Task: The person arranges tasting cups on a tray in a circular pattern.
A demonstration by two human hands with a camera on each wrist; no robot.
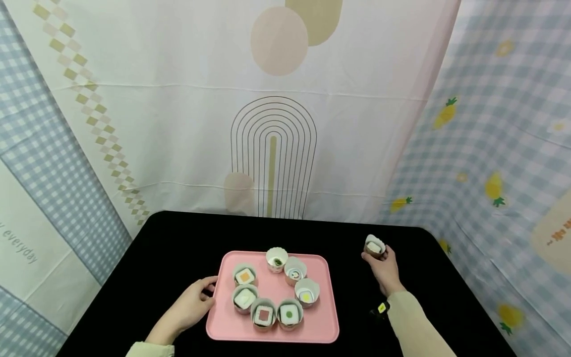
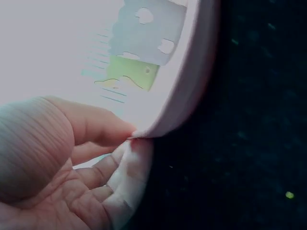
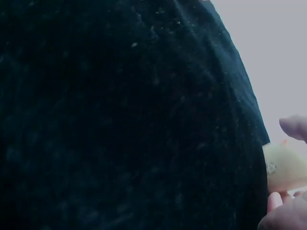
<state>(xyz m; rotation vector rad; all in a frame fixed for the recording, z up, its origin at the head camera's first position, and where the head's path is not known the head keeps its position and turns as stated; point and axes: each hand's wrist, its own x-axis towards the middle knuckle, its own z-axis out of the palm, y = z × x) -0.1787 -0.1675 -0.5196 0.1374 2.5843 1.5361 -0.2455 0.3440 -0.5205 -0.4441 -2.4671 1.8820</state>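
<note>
My left hand [image 1: 192, 305] pinches the left rim of a pink tray [image 1: 272, 335]; in the left wrist view the thumb and fingers [image 2: 91, 122] meet at its pale edge. Several paper baking cups stand in a ring on the tray, each with a small piece inside, such as a white square with an orange centre [image 1: 245, 276] and one with a green dot [image 1: 289, 314]. Off to the tray's right, my right hand [image 1: 387, 270] grips another paper cup [image 1: 373, 247] with a whitish piece in it. Only part of that cup [image 3: 283, 167] shows in the right wrist view.
The tray lies on a black-covered table [image 1: 178, 238] with rounded far corners. Behind it hangs a white patterned cloth [image 1: 187, 124], with blue checked cloth [image 1: 468, 198] at the sides. A dark band with a yellow mark [image 1: 381, 308] sits at the right wrist.
</note>
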